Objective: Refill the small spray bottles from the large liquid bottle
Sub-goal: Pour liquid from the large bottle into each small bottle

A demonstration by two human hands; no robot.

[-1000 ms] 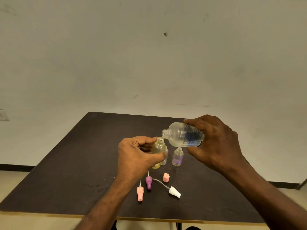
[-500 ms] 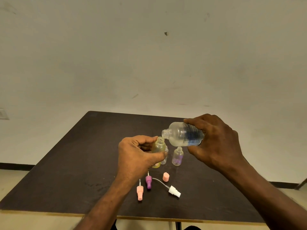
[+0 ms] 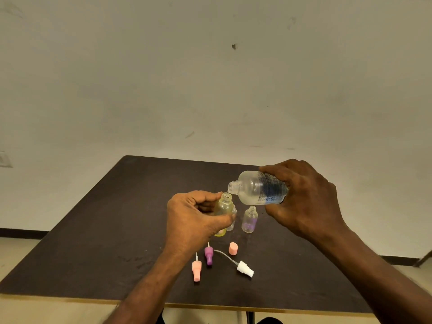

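Evidently, the refill was under way and well short of finished. The large bottle (image 3: 259,189) was grasped round its labelled body by the right hand (image 3: 301,199), uncapped and tipped nearly flat above the table (image 3: 93,242), its open neck pointed left and brought just above the mouth of a small yellow bottle (image 3: 223,208). That small bottle was gripped by the left hand (image 3: 194,220), fingers and thumb curled round its body, and was held raised off the table and roughly upright. A thin thread of liquid appeared to run between the two mouths, though it was too fine to be certain; the fill level in the yellow bottle could not be read behind the fingers. A small bottle with a purple tint (image 3: 249,219) stood open and upright on the table just below the large bottle, and part of a clear small bottle (image 3: 231,224) was seen behind the left hand; how full either was could not be told. Four removed tops lay near the front edge: a pink sprayer (image 3: 196,270), a purple sprayer (image 3: 208,256), a pink cap (image 3: 233,248) and a white sprayer (image 3: 245,270) with its long tube. It was judged that at least the bottle in hand remained to be topped up, the others checked or filled, and all sprayers and the cap refitted.
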